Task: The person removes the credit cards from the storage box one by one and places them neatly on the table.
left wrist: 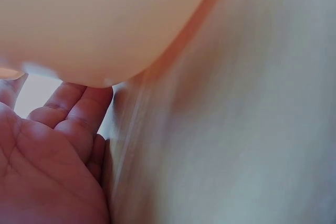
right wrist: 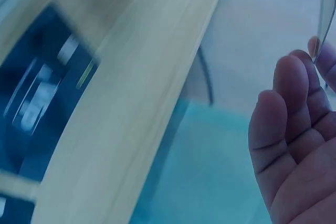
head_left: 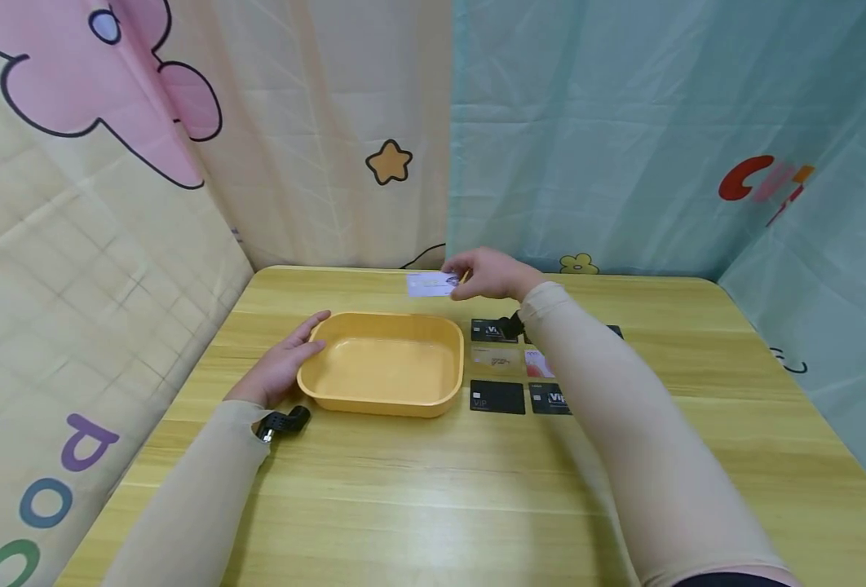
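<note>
My right hand [head_left: 493,274] is at the table's back edge, holding a white card [head_left: 430,284] by its right end between thumb and fingers. In the right wrist view the card's thin edge [right wrist: 326,22] shows by the fingertips. My left hand [head_left: 277,367] holds the left side of a yellow tray [head_left: 389,407], thumb over the rim and fingers against the outer wall. Right of the tray lie rows of cards: a black VIP card [head_left: 486,330], a gold card [head_left: 496,359], a pink-and-white card [head_left: 538,364], a plain black card [head_left: 497,397] and another black card [head_left: 549,399].
The right forearm [head_left: 624,424] hides part of the card rows; a dark card corner [head_left: 615,331] shows beyond it. The wooden table [head_left: 418,505] meets printed curtains [head_left: 587,139] at the back and sides. A dark cord [head_left: 421,254] hangs behind the back edge.
</note>
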Demonstrator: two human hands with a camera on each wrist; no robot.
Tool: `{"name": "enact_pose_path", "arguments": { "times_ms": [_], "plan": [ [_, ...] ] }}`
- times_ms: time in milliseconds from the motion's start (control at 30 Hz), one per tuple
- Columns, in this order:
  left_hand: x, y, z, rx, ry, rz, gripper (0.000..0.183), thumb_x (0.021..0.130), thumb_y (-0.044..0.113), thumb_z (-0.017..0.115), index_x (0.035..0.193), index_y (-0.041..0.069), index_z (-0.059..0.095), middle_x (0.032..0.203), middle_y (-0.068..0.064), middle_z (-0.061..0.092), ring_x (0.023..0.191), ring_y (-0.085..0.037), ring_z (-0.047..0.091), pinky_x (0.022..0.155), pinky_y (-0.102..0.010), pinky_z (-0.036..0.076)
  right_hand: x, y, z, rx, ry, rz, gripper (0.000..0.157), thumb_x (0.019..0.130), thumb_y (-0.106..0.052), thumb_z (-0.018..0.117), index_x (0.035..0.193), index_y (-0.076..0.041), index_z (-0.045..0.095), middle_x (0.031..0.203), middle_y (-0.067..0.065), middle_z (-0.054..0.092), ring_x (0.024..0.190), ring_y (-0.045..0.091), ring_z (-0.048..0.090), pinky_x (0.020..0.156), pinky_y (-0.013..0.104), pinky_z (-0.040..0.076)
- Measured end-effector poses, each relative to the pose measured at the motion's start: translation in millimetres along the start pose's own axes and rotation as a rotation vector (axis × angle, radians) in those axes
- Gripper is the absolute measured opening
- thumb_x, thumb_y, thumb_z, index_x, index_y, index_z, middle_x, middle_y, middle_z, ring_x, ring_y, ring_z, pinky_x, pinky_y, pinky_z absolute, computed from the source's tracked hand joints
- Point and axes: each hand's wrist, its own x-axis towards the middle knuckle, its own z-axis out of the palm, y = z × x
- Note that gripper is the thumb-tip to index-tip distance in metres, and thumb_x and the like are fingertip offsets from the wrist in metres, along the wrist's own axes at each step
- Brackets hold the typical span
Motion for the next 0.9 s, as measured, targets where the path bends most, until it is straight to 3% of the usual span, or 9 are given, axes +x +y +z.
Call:
{"name": "enact_pose_path", "arguments": {
  "times_ms": [233, 433, 567, 900],
  "plan": [
    [0.3, 0.2, -0.6, -0.012, -0.008, -0.009, 0.064, 0.114, 0.035, 0.044, 0.170, 0.038, 0.013, 0.177, -0.017, 0.002, 0.121, -0.020, 0.065, 0.091, -0.024, 0.059, -7.4, 58.1, -8.2, -0.049, 0.069, 0.169, 0.054, 0.092, -0.023, 0.077, 0.142, -0.007, 0.064, 0.132, 0.018, 0.066, 0.118, 0.032, 0.059, 0.106, 0.049, 0.052],
    [1.3, -0.3, 0.2, -0.040, -0.017, -0.010, 0.063, 0.115, 0.034, 0.043, 0.170, 0.039, 0.012, 0.177, -0.016, 0.003, 0.118, -0.019, 0.067, 0.090, -0.026, 0.060, -8.4, 80.5, 1.3, -0.093, 0.045, 0.349, 0.061, 0.091, -0.029, 0.078, 0.147, -0.013, 0.061, 0.144, 0.016, 0.060, 0.122, 0.032, 0.055, 0.112, 0.049, 0.048],
    [2.1, -0.5, 0.4, -0.045, -0.016, -0.011, 0.063, 0.115, 0.034, 0.043, 0.170, 0.039, 0.012, 0.177, -0.016, 0.000, 0.119, -0.020, 0.067, 0.090, -0.026, 0.060, -10.6, 87.3, 5.4, -0.133, 0.019, 0.367, 0.061, 0.091, -0.029, 0.077, 0.147, -0.014, 0.060, 0.146, 0.015, 0.060, 0.125, 0.032, 0.055, 0.118, 0.051, 0.044],
    [2.3, 0.2, 2.6, -0.045, -0.004, -0.016, 0.063, 0.115, 0.035, 0.043, 0.170, 0.038, 0.013, 0.177, -0.016, 0.002, 0.124, -0.023, 0.064, 0.091, -0.025, 0.060, -11.3, 106.7, 8.4, -0.174, 0.007, 0.352, 0.059, 0.092, -0.027, 0.075, 0.146, -0.010, 0.061, 0.146, 0.019, 0.061, 0.125, 0.033, 0.059, 0.117, 0.053, 0.045]
  ]
}}
